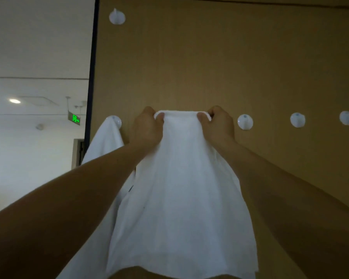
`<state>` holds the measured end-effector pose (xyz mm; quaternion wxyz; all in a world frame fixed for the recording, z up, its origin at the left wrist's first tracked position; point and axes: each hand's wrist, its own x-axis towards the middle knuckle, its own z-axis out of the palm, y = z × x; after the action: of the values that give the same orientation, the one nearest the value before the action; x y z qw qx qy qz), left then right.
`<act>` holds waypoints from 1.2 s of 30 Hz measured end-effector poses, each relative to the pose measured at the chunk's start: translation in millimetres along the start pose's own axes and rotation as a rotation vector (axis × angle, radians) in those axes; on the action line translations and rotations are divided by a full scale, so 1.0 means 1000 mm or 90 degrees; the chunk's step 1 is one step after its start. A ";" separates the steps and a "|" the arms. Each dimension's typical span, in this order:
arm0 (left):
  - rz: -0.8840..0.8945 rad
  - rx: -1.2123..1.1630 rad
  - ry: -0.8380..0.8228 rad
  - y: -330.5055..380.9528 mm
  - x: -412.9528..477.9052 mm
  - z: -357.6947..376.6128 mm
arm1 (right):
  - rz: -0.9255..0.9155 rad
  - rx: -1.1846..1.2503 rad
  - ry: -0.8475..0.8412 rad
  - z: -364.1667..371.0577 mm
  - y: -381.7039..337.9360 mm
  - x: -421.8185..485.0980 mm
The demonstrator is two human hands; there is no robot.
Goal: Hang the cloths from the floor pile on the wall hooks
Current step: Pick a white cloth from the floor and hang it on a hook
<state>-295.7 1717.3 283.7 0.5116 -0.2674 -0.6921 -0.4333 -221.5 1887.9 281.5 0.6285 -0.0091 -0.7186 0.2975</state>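
Note:
I hold a white cloth (pixel 181 188) up against the tan wall panel (pixel 210 67), its top edge stretched between both hands. My left hand (pixel 147 127) pinches the top left corner and my right hand (pixel 218 125) pinches the top right corner. The cloth hangs down in front of me and hides whatever hook lies behind it. Another white cloth (pixel 105 139) hangs from the hook (pixel 115 120) just left of my left hand. Bare white round hooks sit to the right: one (pixel 245 121) close to my right hand, and two more (pixel 297 119) (pixel 347 117) farther along.
A single white hook (pixel 117 17) sits higher on the panel at upper left. The panel's dark left edge (pixel 92 77) borders a white corridor with a green exit sign (pixel 74 118) and a ceiling light (pixel 15 101). The floor pile is out of view.

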 end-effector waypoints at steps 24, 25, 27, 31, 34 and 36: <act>0.313 0.476 -0.033 0.007 -0.008 0.036 | -0.314 -0.379 0.013 0.042 0.020 0.000; 0.342 0.454 -0.081 0.007 -0.009 0.038 | -0.328 -0.361 -0.036 0.043 0.023 -0.004; 0.299 0.335 -0.188 0.009 -0.010 0.040 | -0.336 -0.326 -0.107 0.043 0.028 -0.011; 0.138 0.100 -0.205 0.012 -0.007 0.033 | -0.348 -0.366 -0.132 0.038 0.025 -0.015; 0.033 0.022 -0.201 0.019 -0.007 0.030 | -0.310 -0.424 -0.104 0.036 0.010 -0.017; 0.003 0.005 -0.229 0.021 -0.009 0.031 | -0.285 -0.468 -0.144 0.038 0.003 -0.017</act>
<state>-290.4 1754.8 279.0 0.3813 -0.3401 -0.7738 -0.3743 -253.2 1867.9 263.7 0.5497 -0.0434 -0.8253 -0.1219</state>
